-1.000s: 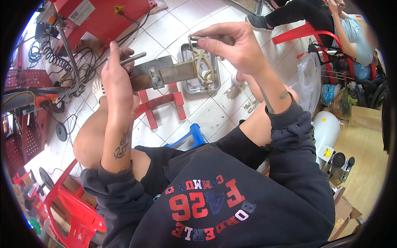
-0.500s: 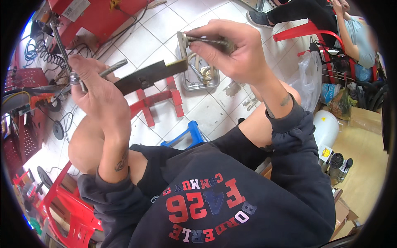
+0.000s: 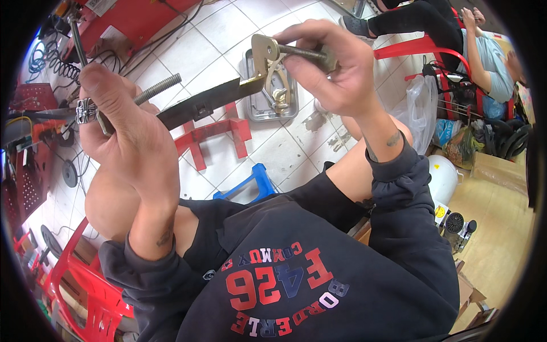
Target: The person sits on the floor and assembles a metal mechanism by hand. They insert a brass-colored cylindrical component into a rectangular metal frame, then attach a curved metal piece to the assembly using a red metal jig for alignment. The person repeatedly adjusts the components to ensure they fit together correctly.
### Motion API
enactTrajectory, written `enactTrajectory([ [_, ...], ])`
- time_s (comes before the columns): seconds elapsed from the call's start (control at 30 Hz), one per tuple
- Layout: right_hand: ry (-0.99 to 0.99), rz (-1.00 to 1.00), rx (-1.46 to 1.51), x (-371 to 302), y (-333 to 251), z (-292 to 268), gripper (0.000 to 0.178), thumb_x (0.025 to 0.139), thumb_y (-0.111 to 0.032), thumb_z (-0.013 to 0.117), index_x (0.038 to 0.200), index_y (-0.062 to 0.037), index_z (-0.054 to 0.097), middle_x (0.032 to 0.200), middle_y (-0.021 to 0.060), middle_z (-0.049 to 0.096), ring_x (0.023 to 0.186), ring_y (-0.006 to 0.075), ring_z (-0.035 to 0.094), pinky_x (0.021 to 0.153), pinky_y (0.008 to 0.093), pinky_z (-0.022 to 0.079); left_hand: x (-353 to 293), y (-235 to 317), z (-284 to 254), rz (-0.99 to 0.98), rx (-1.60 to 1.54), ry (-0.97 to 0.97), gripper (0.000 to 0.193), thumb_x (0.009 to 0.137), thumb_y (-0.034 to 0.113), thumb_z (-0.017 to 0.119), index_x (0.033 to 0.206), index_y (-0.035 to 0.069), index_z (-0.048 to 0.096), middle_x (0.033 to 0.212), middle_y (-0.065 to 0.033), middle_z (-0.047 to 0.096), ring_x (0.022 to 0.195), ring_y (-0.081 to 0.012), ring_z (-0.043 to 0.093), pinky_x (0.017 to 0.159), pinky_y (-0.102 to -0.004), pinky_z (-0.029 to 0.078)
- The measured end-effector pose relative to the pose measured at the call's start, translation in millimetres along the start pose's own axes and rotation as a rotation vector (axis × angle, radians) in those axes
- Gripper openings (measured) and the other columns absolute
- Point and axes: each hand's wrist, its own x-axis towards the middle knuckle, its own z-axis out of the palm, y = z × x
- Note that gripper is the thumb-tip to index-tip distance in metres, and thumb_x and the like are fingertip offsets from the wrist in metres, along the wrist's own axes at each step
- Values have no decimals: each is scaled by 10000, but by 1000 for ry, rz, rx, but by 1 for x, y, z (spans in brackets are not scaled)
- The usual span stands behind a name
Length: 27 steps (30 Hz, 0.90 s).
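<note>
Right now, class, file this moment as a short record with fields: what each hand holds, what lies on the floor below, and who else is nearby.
Left hand: grips a threaded rod; ring on one finger
Right hand: holds a bolt through a metal bracket
Between hands: flat dark metal bar
Floor: metal tray, red stand, blue stool
Nearby: seated person, upper right

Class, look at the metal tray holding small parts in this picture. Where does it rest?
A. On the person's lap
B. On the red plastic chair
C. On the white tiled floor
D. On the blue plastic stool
C: the metal tray lies flat on the white tiled floor, beyond the person's raised hands.
</note>
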Motion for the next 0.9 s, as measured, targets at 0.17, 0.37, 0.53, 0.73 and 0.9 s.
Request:
enactTrajectory([
  [0.17, -82, -120, -56, 7, -3, -10, 178, 810, 37, 740, 980, -1, 706, 825, 38, 611, 735, 96, 582, 652, 226, 477, 7, -7, -6, 35, 98, 13, 571, 952, 617, 516, 777, 73, 503, 668, -50, 532, 497, -83, 517, 337, -204, 355],
  [0.37, -105, -74, -128, 3, 4, -20, 222, 825, -39, 766, 1046, -22, 745, 862, 82, 670, 737, 135, 616, 630, 275, 501, 5, -12, -4, 101, 43, -33, 565, 966, 608, 492, 749, 88, 443, 673, -25, 484, 536, -78, 511, 408, -179, 391],
  [0.53, -73, -200, -186, 6, 5, -23, 208, 769, -9, 812, 965, -30, 747, 853, 57, 618, 700, 128, 581, 596, 253, 461, 4, -13, -1, 81, 38, -58, 562, 973, 604, 479, 742, 94, 429, 640, -25, 475, 524, -78, 509, 381, -185, 381],
  [0.73, -136, -82, -122, 4, -7, -21, 133, 814, -10, 758, 934, -27, 702, 802, 33, 604, 741, 112, 585, 655, 248, 482, 2, -17, 4, 101, 49, -50, 566, 971, 605, 485, 741, 91, 429, 625, -31, 474, 504, -75, 497, 358, -188, 364],
  [0.9, -111, 14, 29, -1, 1, -19, 151, 825, -52, 764, 939, -28, 667, 804, 32, 608, 731, 117, 577, 655, 261, 476, 1, -17, 10, 105, 49, -27, 546, 980, 578, 500, 744, 89, 440, 634, -34, 492, 473, -73, 455, 365, -198, 335],
])
